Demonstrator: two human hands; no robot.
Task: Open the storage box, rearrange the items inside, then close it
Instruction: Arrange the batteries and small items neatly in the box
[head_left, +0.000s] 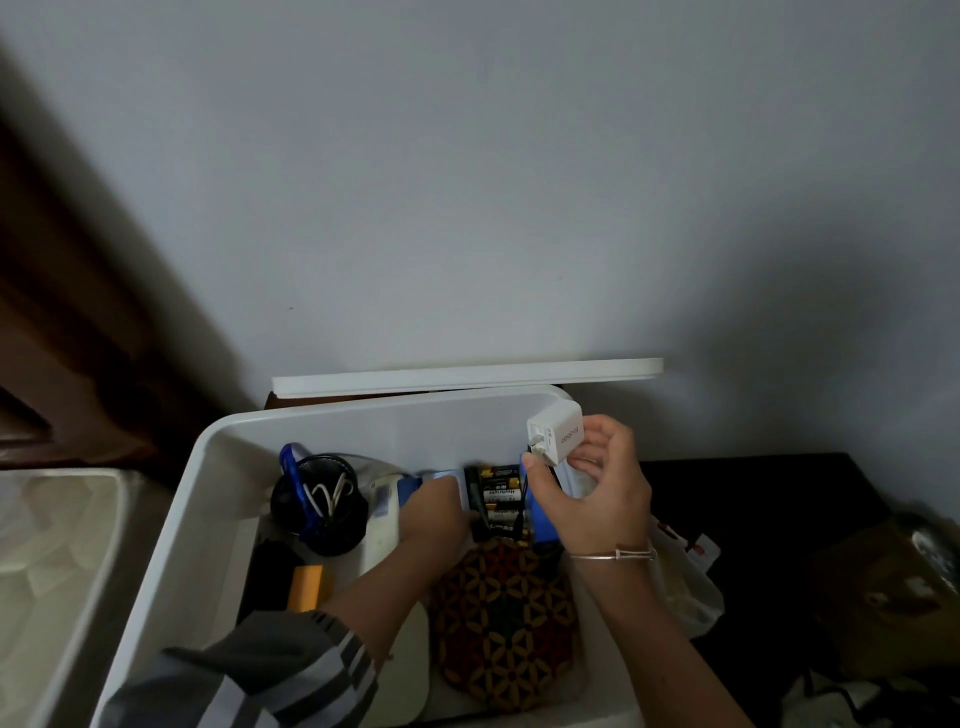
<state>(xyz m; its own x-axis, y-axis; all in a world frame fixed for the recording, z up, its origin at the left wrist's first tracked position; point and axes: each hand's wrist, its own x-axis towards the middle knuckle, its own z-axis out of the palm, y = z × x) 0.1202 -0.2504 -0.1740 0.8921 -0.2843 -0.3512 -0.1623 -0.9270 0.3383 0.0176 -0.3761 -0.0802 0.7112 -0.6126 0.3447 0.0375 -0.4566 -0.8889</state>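
A home, it seems: plain painted wall (467, 182), dark woodwork (78, 312), and a plastic storage box (415, 431) of household oddments: batteries (501, 491), a charger (558, 439).

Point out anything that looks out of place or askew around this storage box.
Nothing looks spilled or broken. One oddity: a crumpled plastic bag lies outside the storage box, against its right wall. The right hand holds a white charger above the back corner.
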